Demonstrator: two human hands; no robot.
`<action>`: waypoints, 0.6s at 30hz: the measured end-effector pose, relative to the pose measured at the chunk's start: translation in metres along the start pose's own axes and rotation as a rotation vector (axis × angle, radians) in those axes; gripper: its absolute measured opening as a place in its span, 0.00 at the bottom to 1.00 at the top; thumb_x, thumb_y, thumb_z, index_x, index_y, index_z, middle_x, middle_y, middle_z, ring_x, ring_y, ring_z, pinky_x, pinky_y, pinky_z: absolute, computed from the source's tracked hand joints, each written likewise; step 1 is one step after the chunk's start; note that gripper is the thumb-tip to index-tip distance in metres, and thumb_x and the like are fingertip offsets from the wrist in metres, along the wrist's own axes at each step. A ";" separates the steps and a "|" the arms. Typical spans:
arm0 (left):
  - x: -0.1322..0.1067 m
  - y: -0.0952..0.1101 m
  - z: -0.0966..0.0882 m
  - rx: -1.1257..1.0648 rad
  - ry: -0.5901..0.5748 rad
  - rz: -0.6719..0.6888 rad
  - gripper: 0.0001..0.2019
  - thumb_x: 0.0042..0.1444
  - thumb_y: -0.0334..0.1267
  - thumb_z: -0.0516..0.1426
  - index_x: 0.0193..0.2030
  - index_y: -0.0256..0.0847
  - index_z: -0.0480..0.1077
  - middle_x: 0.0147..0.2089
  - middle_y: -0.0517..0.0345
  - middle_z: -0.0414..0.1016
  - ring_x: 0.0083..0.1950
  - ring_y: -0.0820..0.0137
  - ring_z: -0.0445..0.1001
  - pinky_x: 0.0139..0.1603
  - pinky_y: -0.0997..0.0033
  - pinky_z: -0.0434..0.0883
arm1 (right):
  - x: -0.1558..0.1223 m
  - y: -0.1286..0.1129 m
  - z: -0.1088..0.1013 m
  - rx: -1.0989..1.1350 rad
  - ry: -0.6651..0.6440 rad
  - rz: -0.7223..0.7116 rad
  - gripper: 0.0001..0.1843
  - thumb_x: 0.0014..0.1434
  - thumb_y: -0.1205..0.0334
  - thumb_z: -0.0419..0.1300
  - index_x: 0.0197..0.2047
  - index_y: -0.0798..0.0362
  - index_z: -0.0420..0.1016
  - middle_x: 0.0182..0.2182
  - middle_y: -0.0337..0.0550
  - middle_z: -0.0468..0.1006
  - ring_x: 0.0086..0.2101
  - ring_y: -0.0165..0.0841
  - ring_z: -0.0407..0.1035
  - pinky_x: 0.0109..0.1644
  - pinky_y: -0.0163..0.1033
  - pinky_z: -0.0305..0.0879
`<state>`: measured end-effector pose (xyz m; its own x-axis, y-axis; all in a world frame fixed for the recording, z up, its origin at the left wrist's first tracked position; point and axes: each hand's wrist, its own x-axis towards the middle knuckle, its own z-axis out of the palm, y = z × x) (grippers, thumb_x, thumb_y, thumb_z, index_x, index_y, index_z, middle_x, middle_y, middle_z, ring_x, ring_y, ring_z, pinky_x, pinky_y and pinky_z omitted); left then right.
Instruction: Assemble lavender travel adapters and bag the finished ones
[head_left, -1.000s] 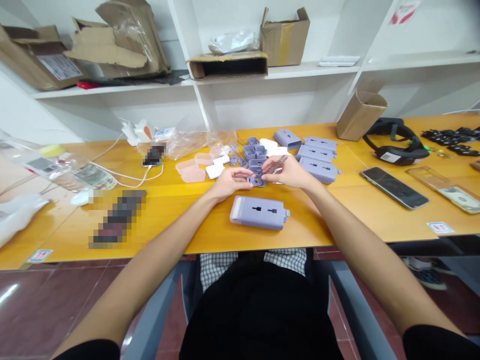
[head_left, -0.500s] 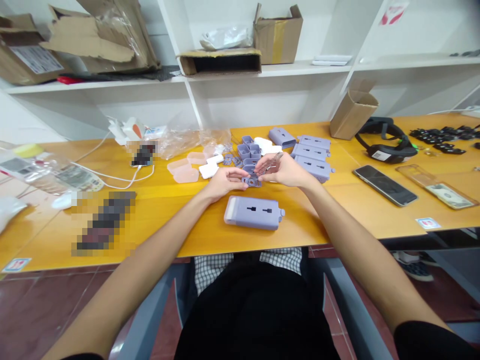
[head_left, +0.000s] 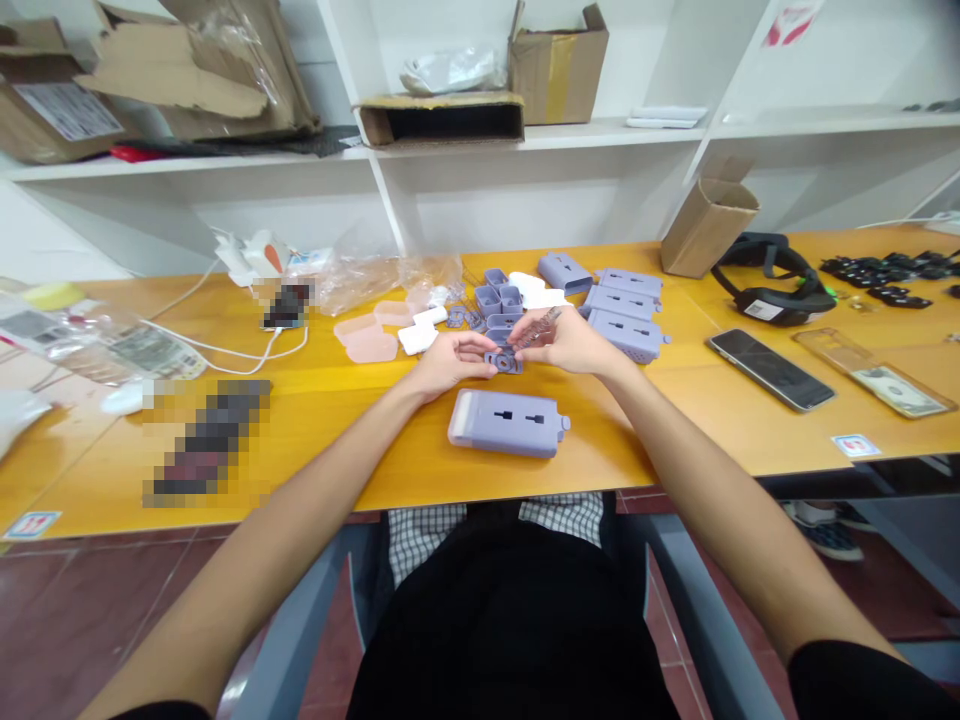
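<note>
Long yellow wooden table (head_left: 360, 440) runs across the scene, with white shelves (head_left: 525, 180) behind it holding cardboard boxes (head_left: 559, 60). Person seated at the near edge, 2 bare forearms reaching in.

On the table, near the edge: 1 large lavender plastic casing (head_left: 506, 422) lying flat, 2 slots on top, just near of the hands. Far and right of the hands: 4 more casings (head_left: 626, 335), grouped close together. Far of the hands: small lavender square cups (head_left: 499, 300). Left of them: pink see-through trays (head_left: 367, 340). Well right: a phone (head_left: 772, 370).

Left hand (head_left: 450, 362): fingers together, lightly curled, tips at the small lavender piece (head_left: 502, 361), which has a round hole. Grip on it: cannot tell. Right hand (head_left: 562, 340): thumb and fingers pinch a thin patterned strip (head_left: 544, 325), its end angled far and right. The piece sits between the 2 hands, which nearly touch.
</note>
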<state>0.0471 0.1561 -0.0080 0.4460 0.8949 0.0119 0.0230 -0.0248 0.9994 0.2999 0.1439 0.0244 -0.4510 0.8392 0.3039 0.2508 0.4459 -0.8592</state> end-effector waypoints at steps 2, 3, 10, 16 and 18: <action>0.000 -0.001 0.000 0.004 -0.005 0.002 0.29 0.33 0.40 0.82 0.43 0.35 0.80 0.45 0.47 0.86 0.44 0.61 0.85 0.54 0.53 0.81 | 0.000 0.000 0.000 -0.018 0.005 0.002 0.13 0.52 0.59 0.74 0.39 0.52 0.81 0.36 0.46 0.85 0.38 0.40 0.80 0.45 0.48 0.78; 0.000 -0.001 0.000 0.005 -0.007 0.004 0.29 0.33 0.40 0.81 0.43 0.35 0.80 0.45 0.47 0.86 0.44 0.61 0.85 0.54 0.53 0.81 | 0.000 0.000 0.000 -0.029 0.008 0.002 0.13 0.52 0.59 0.74 0.39 0.52 0.81 0.36 0.46 0.85 0.38 0.40 0.80 0.44 0.47 0.78; -0.001 -0.001 0.000 -0.012 -0.016 0.023 0.27 0.35 0.39 0.81 0.43 0.36 0.80 0.46 0.47 0.86 0.43 0.63 0.86 0.52 0.55 0.82 | 0.001 0.003 0.002 -0.114 0.025 -0.007 0.13 0.53 0.57 0.74 0.38 0.52 0.79 0.32 0.45 0.83 0.33 0.38 0.76 0.38 0.45 0.73; 0.000 -0.002 -0.001 0.003 -0.020 0.022 0.25 0.38 0.37 0.80 0.43 0.36 0.79 0.47 0.47 0.86 0.41 0.64 0.85 0.49 0.58 0.82 | 0.001 0.002 0.002 -0.166 0.036 -0.017 0.13 0.53 0.55 0.74 0.37 0.51 0.78 0.32 0.43 0.82 0.32 0.36 0.75 0.36 0.43 0.71; 0.000 -0.002 -0.001 0.005 -0.017 0.020 0.24 0.38 0.35 0.79 0.42 0.36 0.79 0.45 0.47 0.87 0.40 0.65 0.85 0.48 0.59 0.82 | 0.001 0.001 0.002 -0.180 0.039 -0.030 0.13 0.54 0.55 0.74 0.37 0.51 0.78 0.32 0.44 0.82 0.32 0.36 0.75 0.36 0.43 0.71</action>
<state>0.0463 0.1565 -0.0099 0.4619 0.8864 0.0310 0.0181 -0.0444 0.9988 0.2978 0.1442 0.0229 -0.4276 0.8348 0.3469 0.3885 0.5162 -0.7633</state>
